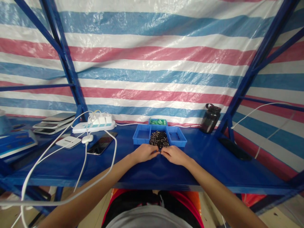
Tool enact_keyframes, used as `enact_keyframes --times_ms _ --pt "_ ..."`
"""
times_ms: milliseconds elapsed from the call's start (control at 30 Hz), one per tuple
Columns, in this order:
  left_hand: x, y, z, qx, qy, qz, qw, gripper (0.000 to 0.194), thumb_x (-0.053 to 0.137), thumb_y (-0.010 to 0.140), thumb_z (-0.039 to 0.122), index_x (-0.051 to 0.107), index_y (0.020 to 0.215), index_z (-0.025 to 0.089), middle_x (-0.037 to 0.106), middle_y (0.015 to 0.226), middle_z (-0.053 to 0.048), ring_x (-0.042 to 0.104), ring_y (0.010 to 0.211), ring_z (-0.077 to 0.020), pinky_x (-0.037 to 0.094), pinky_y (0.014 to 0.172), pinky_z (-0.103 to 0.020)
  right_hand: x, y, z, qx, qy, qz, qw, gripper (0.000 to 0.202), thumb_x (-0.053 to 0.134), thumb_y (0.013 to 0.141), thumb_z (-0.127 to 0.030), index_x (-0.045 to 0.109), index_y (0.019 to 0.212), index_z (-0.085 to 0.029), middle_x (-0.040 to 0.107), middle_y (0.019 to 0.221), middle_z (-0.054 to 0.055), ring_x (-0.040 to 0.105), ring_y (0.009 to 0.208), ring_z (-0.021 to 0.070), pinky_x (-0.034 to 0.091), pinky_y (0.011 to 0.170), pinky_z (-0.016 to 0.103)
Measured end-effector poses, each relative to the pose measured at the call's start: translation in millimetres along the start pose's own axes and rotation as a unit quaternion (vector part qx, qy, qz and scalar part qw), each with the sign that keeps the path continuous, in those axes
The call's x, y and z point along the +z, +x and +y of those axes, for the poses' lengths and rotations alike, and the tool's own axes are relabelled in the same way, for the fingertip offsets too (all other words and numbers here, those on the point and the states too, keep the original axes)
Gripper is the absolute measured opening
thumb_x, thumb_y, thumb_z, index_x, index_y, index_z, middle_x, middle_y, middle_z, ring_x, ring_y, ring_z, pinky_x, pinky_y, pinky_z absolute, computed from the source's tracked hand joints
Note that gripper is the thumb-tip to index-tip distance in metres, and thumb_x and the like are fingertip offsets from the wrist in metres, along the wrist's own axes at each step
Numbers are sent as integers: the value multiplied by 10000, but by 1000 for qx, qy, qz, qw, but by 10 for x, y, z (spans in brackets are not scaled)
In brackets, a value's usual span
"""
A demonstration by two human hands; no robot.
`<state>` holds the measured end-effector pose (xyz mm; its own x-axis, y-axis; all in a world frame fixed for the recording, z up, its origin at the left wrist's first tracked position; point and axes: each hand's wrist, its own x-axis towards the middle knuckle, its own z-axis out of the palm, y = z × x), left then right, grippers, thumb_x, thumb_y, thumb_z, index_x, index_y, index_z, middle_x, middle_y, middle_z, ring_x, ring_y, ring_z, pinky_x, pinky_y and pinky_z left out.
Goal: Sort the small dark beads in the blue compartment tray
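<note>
My left hand and my right hand almost meet at the front of a heap of small dark, shiny parts. Fingers and thumb are pinched together on each hand, and whatever lies between the fingertips is too small to make out. The heap fills a middle blue bin between a left blue bin and a right blue bin, which holds a few thin dark pieces. Behind them, a small blue bin holds green pieces.
A black bottle stands at the back right, near a dark flat case. On the left are a power strip, a phone, a white device and stacked devices. White cables loop over my left forearm.
</note>
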<state>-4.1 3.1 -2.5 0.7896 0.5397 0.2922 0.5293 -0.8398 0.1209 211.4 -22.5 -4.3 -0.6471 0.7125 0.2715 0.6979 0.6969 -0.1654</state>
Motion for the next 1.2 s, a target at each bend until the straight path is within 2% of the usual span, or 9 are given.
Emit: enact_keyframes --times_ms 167,333,467,633,767,833,1000,1200 --pt "14 -2 -2 18 5 -30 999 206 452 928 350 589 882 203 660 777 -3 628 730 -154 374 592 -201 -6 -8 -39 0 12 33 999 205 436 926 -241 625 862 -194 676 766 19 622 696 143 367 627 223" --pt "22 -2 46 6 18 -27 999 221 441 926 352 585 874 192 651 747 -14 622 704 -154 372 583 -204 4 -15 -75 -21 10 64 998 200 436 924 -247 626 878 -202 679 779 18 626 706 143 389 652 223" --pt "-3 -5 84 -15 21 -11 1000 210 425 916 321 572 846 189 624 691 -5 596 646 -143 359 565 -205 12 -16 -44 -9 9 88 996 185 451 918 -252 625 887 -198 675 760 22 619 691 145 397 658 226" --pt "-67 -8 83 -11 -9 36 999 119 472 855 234 537 771 182 599 703 6 575 665 -129 371 600 -203 22 8 -27 17 45 60 997 177 451 926 -258 611 974 -198 677 783 15 618 669 138 394 630 218" --pt "-76 -4 75 5 -29 58 998 134 456 867 235 531 773 178 585 737 -4 566 702 -129 390 639 -209 17 21 -50 7 62 25 998 204 411 946 -239 608 988 -203 682 888 33 636 807 158 400 700 225" --pt "-65 -4 71 9 -33 62 998 152 441 887 251 540 797 178 581 759 -9 565 724 -133 400 652 -212 8 21 -63 12 58 15 998 219 399 951 -243 615 947 -201 679 877 37 634 826 165 397 707 229" --pt "-36 -6 64 22 -52 79 995 169 429 921 284 566 919 185 586 873 -26 563 847 -143 424 741 -220 5 13 -76 15 59 23 998 196 411 943 -226 597 892 -192 664 800 25 618 727 148 375 648 221" --pt "-44 -6 95 53 -58 81 994 135 446 913 239 569 949 195 581 910 -23 549 888 -143 419 769 -218 40 19 -48 12 41 40 998 190 461 914 -217 569 762 -179 639 705 6 581 629 128 339 591 216"
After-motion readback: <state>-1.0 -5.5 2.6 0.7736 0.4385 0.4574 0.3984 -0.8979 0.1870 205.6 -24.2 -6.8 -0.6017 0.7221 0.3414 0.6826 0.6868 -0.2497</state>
